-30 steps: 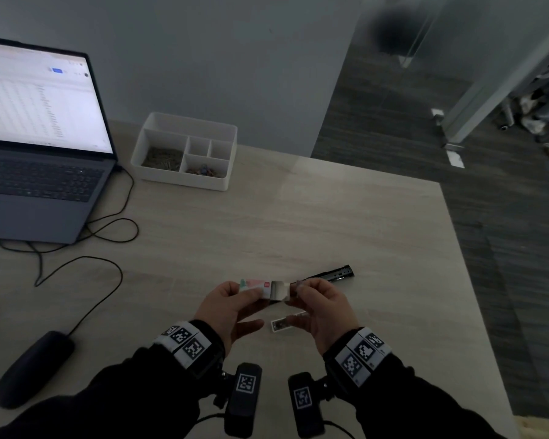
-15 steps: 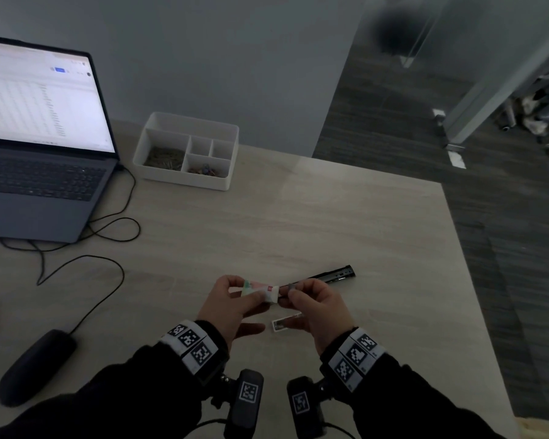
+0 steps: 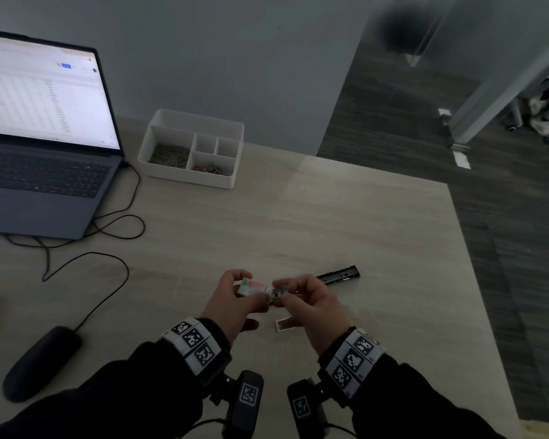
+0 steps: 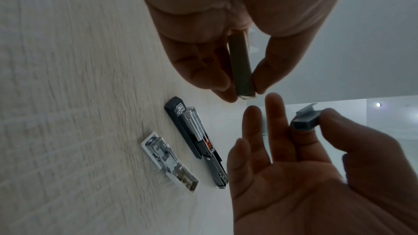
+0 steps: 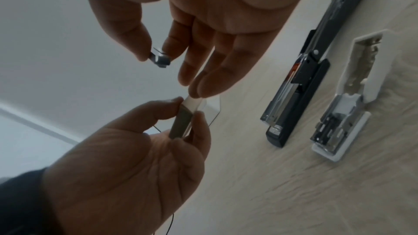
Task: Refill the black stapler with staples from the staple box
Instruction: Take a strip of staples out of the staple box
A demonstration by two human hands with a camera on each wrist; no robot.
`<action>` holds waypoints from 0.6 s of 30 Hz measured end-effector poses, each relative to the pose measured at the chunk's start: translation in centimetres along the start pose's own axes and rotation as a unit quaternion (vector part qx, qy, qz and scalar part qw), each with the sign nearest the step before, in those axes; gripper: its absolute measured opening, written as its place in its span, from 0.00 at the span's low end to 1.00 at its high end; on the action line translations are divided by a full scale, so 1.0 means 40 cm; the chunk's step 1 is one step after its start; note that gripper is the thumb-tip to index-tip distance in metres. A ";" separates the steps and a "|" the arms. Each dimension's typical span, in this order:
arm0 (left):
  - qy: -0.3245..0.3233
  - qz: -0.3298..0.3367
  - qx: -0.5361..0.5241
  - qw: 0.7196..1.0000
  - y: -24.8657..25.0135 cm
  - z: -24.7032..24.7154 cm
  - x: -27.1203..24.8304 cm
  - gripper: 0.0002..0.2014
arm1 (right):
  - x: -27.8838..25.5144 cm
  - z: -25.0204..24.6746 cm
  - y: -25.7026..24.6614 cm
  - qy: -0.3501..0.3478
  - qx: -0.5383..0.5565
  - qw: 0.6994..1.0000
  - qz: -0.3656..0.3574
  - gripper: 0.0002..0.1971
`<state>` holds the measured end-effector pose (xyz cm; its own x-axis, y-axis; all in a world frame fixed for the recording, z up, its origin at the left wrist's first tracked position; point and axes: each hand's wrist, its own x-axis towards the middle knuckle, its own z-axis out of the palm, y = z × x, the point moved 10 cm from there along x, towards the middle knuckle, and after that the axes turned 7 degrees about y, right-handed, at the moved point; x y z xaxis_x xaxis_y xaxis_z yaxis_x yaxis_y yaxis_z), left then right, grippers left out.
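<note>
left hand (image 3: 235, 304) is gripping staple box (image 3: 251, 286) | right hand (image 3: 311, 307) is pinching staple strip (image 4: 304, 122) | black stapler (image 5: 298, 78) is lying opened on surface (image 3: 330, 223)

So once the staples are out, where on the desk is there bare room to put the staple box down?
Bare wood runs between the white organizer tray and the black stapler, and right of the stapler to the table edge. It is crowded under the hands, where the white stapler lies beside the black one, and on the left by the laptop and its cables.
</note>
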<state>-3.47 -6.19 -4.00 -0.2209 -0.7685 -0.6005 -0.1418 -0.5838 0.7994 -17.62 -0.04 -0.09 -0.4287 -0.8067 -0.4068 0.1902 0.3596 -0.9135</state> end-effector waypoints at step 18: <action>-0.018 -0.004 0.004 1.000 0.007 0.003 -0.005 0.17 | -0.007 -0.010 -0.029 -0.005 -0.145 0.985 -0.090 0.06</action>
<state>-3.57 -6.17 -3.67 -0.2537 -0.7541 -0.6057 -0.1521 -0.5873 0.7950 -18.09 -0.03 1.09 -0.4242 -0.8735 -0.2389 -0.1498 0.3279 -0.9328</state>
